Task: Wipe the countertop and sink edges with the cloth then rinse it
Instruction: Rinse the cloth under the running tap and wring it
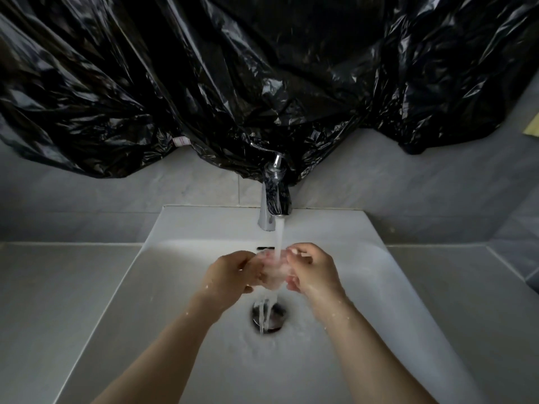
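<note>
Two bare forearms (163, 345): reach in from the bottom edge, flecked with droplets, and converge over the bowl.
Left hand (230, 272): fingers curled round the left side of the cloth, gripping it.
Right hand (313, 272): fingers curled round the right side, gripping it as well.
Pale pink, soaked, bunched cloth (272, 272): held between both hands, above the drain and directly under the running water.
Round chrome drain (275, 316): at the bottom of the bowl, just below the hands; water falls from the cloth onto it.
White rectangular ceramic sink (204, 225): wet inside.
Light grey stone countertop (58, 287): flanks the sink on both sides.
Stream of water (279, 237): runs straight down from the spout onto the cloth.
Chrome single-lever faucet (272, 199): stands at the middle of the sink's back rim.
Grey marbled wall tiles (116, 199): rise behind the sink and countertop.
Crinkled black plastic sheeting (204, 83): hangs across the wall, its lower edge reaching the faucet lever.
</note>
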A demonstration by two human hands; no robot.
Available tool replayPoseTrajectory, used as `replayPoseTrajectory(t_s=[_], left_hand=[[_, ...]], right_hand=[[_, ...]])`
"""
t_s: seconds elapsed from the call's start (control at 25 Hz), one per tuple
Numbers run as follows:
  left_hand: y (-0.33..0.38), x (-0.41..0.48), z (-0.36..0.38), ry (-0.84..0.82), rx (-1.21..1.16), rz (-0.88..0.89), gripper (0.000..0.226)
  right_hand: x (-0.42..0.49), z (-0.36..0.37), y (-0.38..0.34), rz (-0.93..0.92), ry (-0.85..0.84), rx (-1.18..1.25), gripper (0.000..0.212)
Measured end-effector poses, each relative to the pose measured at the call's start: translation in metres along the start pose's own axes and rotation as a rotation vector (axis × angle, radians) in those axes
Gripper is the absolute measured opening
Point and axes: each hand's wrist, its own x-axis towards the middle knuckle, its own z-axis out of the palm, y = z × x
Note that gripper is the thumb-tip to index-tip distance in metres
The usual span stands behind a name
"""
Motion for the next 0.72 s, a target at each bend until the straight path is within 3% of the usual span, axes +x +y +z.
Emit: replayPoseTrajectory(t_s=[0.12, 0.2, 0.28, 0.4, 0.52, 0.6, 0.72], left_hand=[[0.012, 0.0, -0.008, -0.015, 0.254, 0.072, 0.008], [0.029, -0.001, -0.01, 0.206, 0.415, 0.236, 0.021], [0.057, -0.002, -0.015, 0.424, 0.405, 0.483, 0.025], [0.093, 0.013, -0.024, 0.557, 0.664, 0.788, 0.04], [0.107, 0.027, -0.028, 0.589, 0.994, 0.639, 0.059], [0.104, 0.028, -0.028, 0.666, 1.068, 0.62, 0.065], [0.1, 0.032, -0.03, 0.624, 1.129, 0.523, 0.071]], right_hand=[[-0.008, 0.001, -0.007, -0.023, -0.073, 0.022, 0.012], [-0.012, 0.009, -0.012, -0.019, -0.12, 0.054, 0.015], [-0.011, 0.014, -0.017, 0.007, -0.107, 0.028, 0.019], [-0.008, 0.016, -0.019, 0.008, -0.111, 0.028, 0.013], [-0.009, 0.013, -0.017, 0.004, -0.106, 0.007, 0.014], [-0.01, 0.008, -0.016, -0.005, -0.072, -0.061, 0.019], [-0.014, 0.002, -0.019, -0.003, -0.044, -0.08, 0.025]])
